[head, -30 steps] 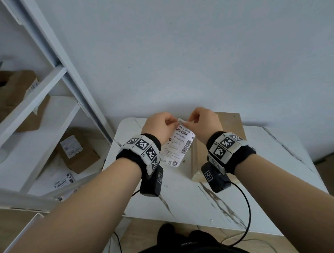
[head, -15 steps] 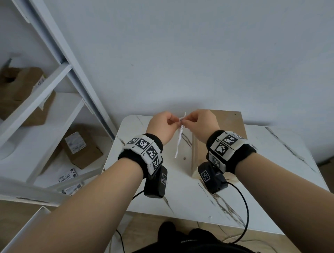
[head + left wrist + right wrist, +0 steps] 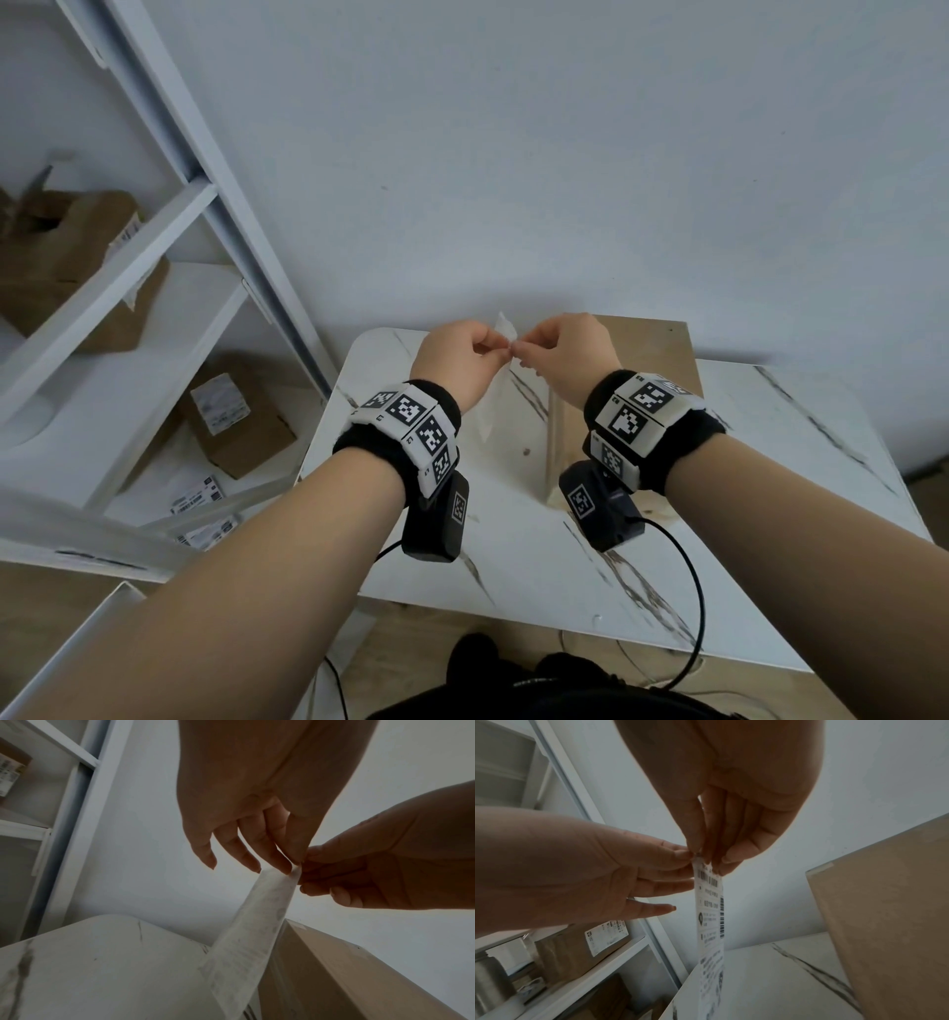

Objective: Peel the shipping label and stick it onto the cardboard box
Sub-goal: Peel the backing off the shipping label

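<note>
Both hands point(image 3: 513, 354) pinch shipping label point(image 3: 709, 914); cardboard box point(image 3: 642, 349) beneath, shelf point(image 3: 154, 318) left.

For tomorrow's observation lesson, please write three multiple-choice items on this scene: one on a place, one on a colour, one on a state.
1. Where is the cardboard box?
A. on the marble table
B. on the floor
C. on the shelf

2. What colour is the wall?
A. red
B. pale grey-white
C. black

3. How is the shipping label held?
A. lying flat on the table
B. stuck to the box
C. pinched at its top by the left hand and right hand

Key: 1 A, it stands on the tabletop; 2 B, plain pale wall; 3 C, both hands' fingertips meet at its top edge.
</note>
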Demonstrator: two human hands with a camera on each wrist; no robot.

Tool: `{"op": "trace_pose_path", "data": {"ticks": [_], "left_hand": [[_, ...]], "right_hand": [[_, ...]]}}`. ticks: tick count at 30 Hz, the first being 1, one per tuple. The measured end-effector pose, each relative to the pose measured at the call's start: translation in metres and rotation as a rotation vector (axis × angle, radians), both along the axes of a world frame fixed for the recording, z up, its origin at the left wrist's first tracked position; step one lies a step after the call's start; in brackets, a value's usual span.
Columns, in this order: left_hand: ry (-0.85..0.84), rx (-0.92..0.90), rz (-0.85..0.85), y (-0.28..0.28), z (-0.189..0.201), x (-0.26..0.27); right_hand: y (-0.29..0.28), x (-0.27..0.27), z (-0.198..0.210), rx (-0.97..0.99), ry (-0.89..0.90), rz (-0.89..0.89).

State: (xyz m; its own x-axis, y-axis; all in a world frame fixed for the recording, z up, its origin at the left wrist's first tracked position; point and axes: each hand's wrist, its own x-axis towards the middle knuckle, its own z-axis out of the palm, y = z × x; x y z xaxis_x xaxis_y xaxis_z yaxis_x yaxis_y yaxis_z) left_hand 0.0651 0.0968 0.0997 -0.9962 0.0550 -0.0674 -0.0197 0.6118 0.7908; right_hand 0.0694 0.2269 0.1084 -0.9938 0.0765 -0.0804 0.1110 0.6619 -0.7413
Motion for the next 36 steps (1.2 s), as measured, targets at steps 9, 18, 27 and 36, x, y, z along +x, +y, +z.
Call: {"op": "trace_pose_path", "data": {"ticks": [9, 18, 27, 36], "left_hand": [[0.015, -0.015, -0.033, 0.000, 0.001, 0.003], [0.017, -0.026, -0.053, -0.004, 0.002, 0.005], [-0.022, -0.024, -0.031, -0.007, -0.001, 0.003], [-0.168, -0.013, 0.125, -0.029, -0.016, -0.007]], "right_hand": [[0.000, 0.003, -0.001, 0.006, 0.011, -0.010], [-0.004, 0.004, -0.002, 0.006, -0.001, -0.003], [-0.010, 0.001, -0.004, 0.021, -0.031, -0.022], [-0.012, -0.010, -0.008, -0.077, -0.126, -0.125]]}}
